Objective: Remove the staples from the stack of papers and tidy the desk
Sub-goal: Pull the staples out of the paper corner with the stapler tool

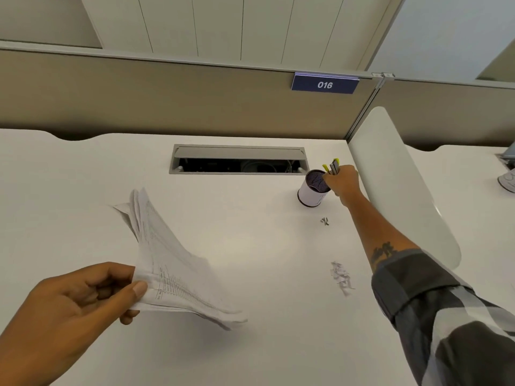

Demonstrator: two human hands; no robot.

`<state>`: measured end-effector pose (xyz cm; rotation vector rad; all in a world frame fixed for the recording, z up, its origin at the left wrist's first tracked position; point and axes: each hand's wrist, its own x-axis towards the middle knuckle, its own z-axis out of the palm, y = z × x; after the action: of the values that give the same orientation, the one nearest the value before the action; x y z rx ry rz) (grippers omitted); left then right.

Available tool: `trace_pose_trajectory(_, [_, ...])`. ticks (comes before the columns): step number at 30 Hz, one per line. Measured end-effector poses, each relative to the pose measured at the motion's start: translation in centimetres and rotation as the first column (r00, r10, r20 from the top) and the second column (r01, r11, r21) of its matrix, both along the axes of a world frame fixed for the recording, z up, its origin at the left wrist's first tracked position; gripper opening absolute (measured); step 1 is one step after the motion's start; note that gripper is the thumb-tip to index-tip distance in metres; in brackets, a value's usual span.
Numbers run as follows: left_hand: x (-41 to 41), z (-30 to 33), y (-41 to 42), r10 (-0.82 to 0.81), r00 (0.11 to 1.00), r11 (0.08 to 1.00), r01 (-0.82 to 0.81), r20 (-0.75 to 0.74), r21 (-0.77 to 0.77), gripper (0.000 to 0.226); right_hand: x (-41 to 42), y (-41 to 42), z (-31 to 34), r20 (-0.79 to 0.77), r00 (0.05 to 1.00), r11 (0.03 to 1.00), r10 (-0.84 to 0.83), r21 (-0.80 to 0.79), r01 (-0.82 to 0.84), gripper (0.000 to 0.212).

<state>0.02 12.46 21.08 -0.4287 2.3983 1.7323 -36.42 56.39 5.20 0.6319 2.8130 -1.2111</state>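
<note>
My left hand [83, 296] pinches a corner of the stack of printed papers [170, 263], which hangs lifted above the white desk [250, 246] with its sheets fanned out. My right hand [343, 181] reaches to the far right and grips a staple remover with yellow-green tips [333, 166] at the rim of a white cup with a dark mesh inside [313, 189]. A small pile of pulled staples [324, 220] lies on the desk just in front of the cup. Torn paper bits [341, 277] lie nearer, beside my right forearm.
An open cable tray [239, 158] is set into the desk at the back. A tan partition with a blue plate marked 016 [324, 84] runs behind it. A white side divider [401, 185] stands at the right, close to my right arm.
</note>
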Motion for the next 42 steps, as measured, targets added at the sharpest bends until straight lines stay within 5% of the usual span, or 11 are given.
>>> trace_pose_trajectory(5, [-0.2,1.1,1.1,-0.126,0.99,0.985,0.116,-0.064,-0.131,0.033,2.8,-1.0,1.8,-0.168,0.986,0.997,0.004,-0.071,-0.016,0.038])
trace_pose_trajectory(8, [-0.8,1.6,0.8,-0.29,0.95,0.929,0.249,-0.119,-0.272,0.012,6.8,-4.7,3.2,-0.166,0.983,0.943,0.082,-0.306,-0.13,0.016])
trace_pose_trajectory(12, [-1.6,2.0,-1.1,-0.558,0.824,0.739,0.439,-0.099,-0.512,0.016,13.6,-11.5,4.0,-0.118,0.882,0.656,0.455,-0.625,-0.422,0.026])
trace_pose_trajectory(17, [-2.3,2.0,-4.0,-0.717,0.697,0.543,0.546,-0.014,-0.637,0.007,18.8,-18.1,3.4,-0.124,0.702,0.419,0.702,-0.725,-0.547,0.045])
trace_pose_trajectory(22, [-2.1,1.2,-6.7,-0.808,0.588,0.341,0.52,0.038,-0.783,0.011,20.8,-21.7,3.9,-0.121,0.637,0.406,0.761,-0.678,-0.614,0.066])
trace_pose_trajectory(25, [-1.6,1.0,-8.1,-0.809,0.583,0.278,0.493,0.075,-0.825,0.011,21.7,-22.8,3.5,-0.098,0.639,0.438,0.763,-0.65,-0.622,0.041])
trace_pose_trajectory(28, [-1.4,0.6,-9.7,-0.766,0.642,0.375,0.442,-0.004,-0.815,0.009,22.9,-23.6,2.8,-0.108,0.776,0.498,0.621,-0.71,-0.497,0.022])
trace_pose_trajectory(30, [-1.0,-0.5,-10.5,-0.655,0.739,0.611,0.397,-0.156,-0.685,0.009,23.8,-24.2,2.3,-0.11,0.849,0.53,0.517,-0.738,-0.418,0.024])
trace_pose_trajectory(33, [-0.3,-4.0,-10.4,-0.236,0.929,0.959,0.176,-0.285,-0.22,0.009,25.0,-25.1,1.3,-0.11,0.926,0.552,0.361,-0.775,-0.307,0.024])
trace_pose_trajectory(36, [0.4,-7.8,-9.5,0.072,0.974,0.99,-0.043,-0.214,0.137,0.019,25.9,-25.9,0.5,-0.092,0.971,0.586,0.221,-0.783,-0.208,0.03])
trace_pose_trajectory(42, [0.2,-11.9,-7.2,0.231,0.962,0.952,-0.193,-0.142,0.239,0.02,27.7,-27.6,0.1,-0.096,0.987,0.612,0.128,-0.776,-0.154,0.027])
